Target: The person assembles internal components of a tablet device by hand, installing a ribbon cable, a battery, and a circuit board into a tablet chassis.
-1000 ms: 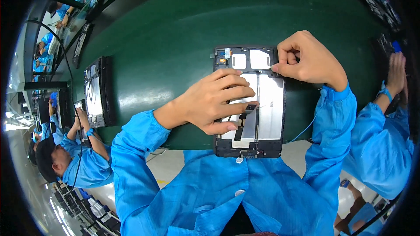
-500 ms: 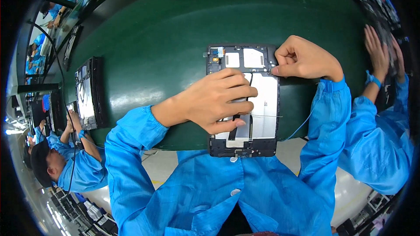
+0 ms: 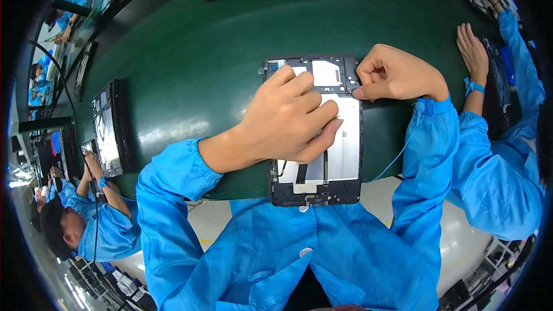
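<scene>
At the frame's centre the opened tablet chassis (image 3: 322,155) lay on the green belt (image 3: 190,52), the left hand (image 3: 288,118) spread flat upon its silver plate, the right hand (image 3: 397,75) curled shut, pinching its upper-right corner; steady, even pressure seemed wise.

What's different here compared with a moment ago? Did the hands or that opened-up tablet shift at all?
Little has changed. The left hand stays spread flat on the opened tablet, and the right hand keeps pressing at its upper right edge. The tablet lies in the same spot on the green table. At the right, a neighbour's hand now rests flat on the table.
</scene>
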Available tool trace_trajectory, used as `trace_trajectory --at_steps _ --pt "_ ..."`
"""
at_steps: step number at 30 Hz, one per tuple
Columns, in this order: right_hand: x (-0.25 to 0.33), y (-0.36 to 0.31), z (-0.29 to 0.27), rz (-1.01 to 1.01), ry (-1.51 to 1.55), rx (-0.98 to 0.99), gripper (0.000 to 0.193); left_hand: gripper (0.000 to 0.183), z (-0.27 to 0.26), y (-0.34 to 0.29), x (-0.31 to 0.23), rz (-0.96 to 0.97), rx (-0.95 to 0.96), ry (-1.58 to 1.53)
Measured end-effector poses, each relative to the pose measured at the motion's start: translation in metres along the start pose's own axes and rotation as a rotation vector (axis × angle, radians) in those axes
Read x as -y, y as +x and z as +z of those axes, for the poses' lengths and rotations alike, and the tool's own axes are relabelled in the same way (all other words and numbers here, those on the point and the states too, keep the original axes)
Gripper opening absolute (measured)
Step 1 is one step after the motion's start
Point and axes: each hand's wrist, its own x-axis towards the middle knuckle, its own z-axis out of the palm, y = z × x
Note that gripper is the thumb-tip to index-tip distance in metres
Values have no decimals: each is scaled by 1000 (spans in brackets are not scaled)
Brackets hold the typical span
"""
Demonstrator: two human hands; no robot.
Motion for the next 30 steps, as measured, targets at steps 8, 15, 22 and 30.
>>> trace_trajectory --at_steps 8,15,22,30 --pt "-4 -1 -3 -59 -30 30 37 37 23 4 0 -20 -45 41" --pt "0 -3 -6 -9 -32 53 43 38 21 6 1 -11 -38 1" --pt "-6 0 -6 -32 -11 82 41 37 19 5 -2 -21 23 33" --pt "-6 2 -5 -28 -25 79 41 40 25 5 1 -28 -26 -28"
